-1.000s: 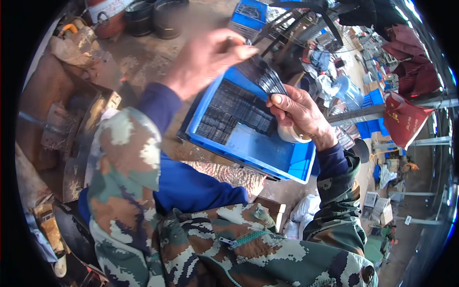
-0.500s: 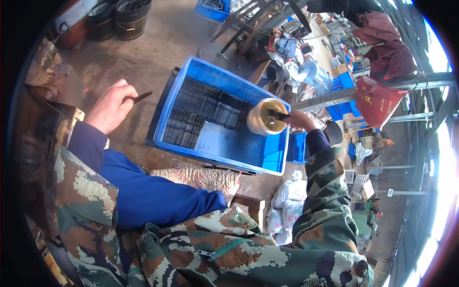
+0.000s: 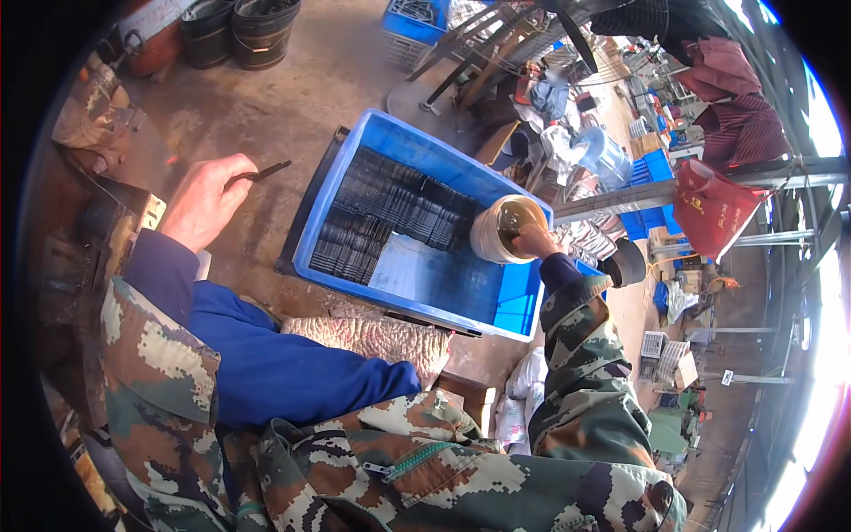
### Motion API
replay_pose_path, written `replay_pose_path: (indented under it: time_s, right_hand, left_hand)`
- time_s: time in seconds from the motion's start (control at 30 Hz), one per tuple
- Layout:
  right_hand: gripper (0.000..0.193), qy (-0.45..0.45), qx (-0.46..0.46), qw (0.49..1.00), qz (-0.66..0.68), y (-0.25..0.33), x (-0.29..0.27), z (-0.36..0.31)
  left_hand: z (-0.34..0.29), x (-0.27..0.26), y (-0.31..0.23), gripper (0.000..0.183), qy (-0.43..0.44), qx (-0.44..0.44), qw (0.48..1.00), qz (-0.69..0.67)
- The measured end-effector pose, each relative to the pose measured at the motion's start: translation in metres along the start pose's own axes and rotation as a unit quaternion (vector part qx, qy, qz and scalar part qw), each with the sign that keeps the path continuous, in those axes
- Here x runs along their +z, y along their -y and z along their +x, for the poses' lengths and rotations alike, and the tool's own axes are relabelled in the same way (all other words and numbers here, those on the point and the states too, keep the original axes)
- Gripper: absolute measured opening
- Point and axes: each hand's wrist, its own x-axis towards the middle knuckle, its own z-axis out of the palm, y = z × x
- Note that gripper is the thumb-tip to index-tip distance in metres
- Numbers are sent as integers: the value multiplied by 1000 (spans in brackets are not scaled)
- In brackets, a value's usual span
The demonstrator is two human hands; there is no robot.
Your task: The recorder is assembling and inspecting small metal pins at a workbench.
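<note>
My left hand [image 3: 209, 199] pinches a thin, dark, narrow metal piece [image 3: 263, 172], held out over the floor left of a blue plastic crate [image 3: 332, 199]. Rows of dark flat metal pieces [image 3: 377, 208] lie stacked inside the crate, beside a pale sheet [image 3: 409, 266] on its bottom. A cream-coloured bucket [image 3: 490, 235] stands in the crate's right end. At its mouth is my right hand [image 3: 534, 240], fingers closed and reaching in. The dark flat-ended tool seen in this hand earlier is now mostly hidden by the hand and the bucket.
A quilted pad [image 3: 372, 342] lies between my legs and the crate. White sacks [image 3: 525, 381] rest near my right arm. Dark buckets [image 3: 264, 35] stand at the far left, and machinery [image 3: 97, 230] borders the left. A red bag [image 3: 716, 211] hangs from a rail at right.
My right hand has moved down and slightly left into the bucket, hiding the dark tool. The bucket's mouth has tipped toward me. My left hand keeps holding its metal piece, almost unmoved.
</note>
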Motion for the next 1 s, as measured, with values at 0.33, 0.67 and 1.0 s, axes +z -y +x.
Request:
replay_pose_path:
  time_s: [0.33,0.67,1.0]
  right_hand:
    - [36,-84,-74,994,-7,0,-3,-20]
    - [38,-31,41,932,359,-33,18,-80]
    - [33,-30,-78,733,675,64,30,-106]
  left_hand:
    - [-15,-9,3,14,-32,-3,998,47]
    - [-15,-10,-11,15,-33,-15,998,50]
    - [-25,-23,-3,18,-16,-30,998,61]
